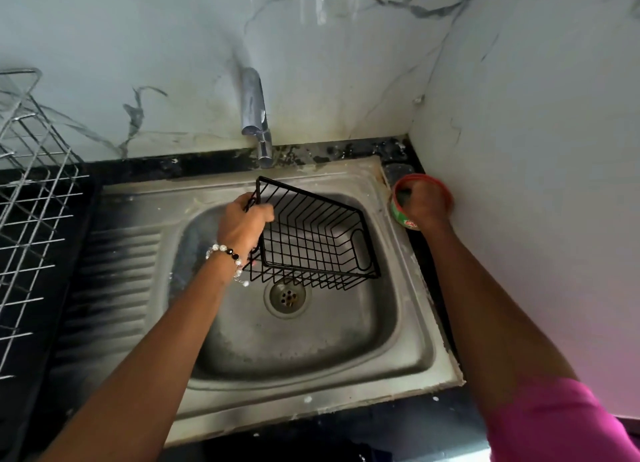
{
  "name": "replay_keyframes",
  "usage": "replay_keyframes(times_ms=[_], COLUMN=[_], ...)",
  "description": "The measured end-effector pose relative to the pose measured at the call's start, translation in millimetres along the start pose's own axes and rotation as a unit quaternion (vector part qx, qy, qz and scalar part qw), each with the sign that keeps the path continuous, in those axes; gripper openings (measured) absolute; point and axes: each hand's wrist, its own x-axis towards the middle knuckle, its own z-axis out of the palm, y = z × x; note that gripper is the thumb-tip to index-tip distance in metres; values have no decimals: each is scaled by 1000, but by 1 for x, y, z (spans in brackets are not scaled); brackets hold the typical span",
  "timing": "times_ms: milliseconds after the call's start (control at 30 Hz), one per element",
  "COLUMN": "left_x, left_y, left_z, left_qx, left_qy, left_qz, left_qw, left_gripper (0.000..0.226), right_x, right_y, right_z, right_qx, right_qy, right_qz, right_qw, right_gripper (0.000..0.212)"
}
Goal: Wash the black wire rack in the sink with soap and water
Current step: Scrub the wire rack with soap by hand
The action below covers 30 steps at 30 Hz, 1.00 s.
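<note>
The black wire rack [311, 239] hangs tilted over the basin of the steel sink [408, 350], its low side near the drain [286, 297]. My left hand [242, 222], with a bead bracelet at the wrist, grips the rack's upper left rim. My right hand [424, 201] reaches into a round red-rimmed soap tub [401, 215] on the counter at the sink's right corner; something dark lies under the fingers, and I cannot tell whether they hold it. No water runs from the chrome tap [258, 122].
A silver wire dish rack [31, 219] stands on a black tray at the left. The sink's ribbed drainboard [117, 281] lies between it and the basin. Marble-look walls close off the back and the right side.
</note>
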Motion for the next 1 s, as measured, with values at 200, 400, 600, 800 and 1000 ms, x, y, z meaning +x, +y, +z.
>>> replay_keyframes(times_ms=[200,400,600,800,1000], left_x=[10,13,9,4,1], left_y=[-1,2,3,1,1], left_z=[2,-5,-8,-15,-20], left_qx=[5,9,1,-5,-6], left_qy=[-7,-7,-9,-1,0], left_qz=[0,4,0,-9,-14], left_qw=[1000,1000,1000,1000,1000], left_gripper=[28,12,12,20,30], right_x=[9,1,2,1,-8], right_y=[-2,0,-6,-3,-14], right_z=[-9,-20,-23,-25,-47], right_qx=[-9,-24,-81,83,529], right_qy=[-36,10,-36,26,-18], right_qz=[23,56,42,99,243], right_qw=[999,998,995,991,813], right_gripper=[26,26,42,22,12])
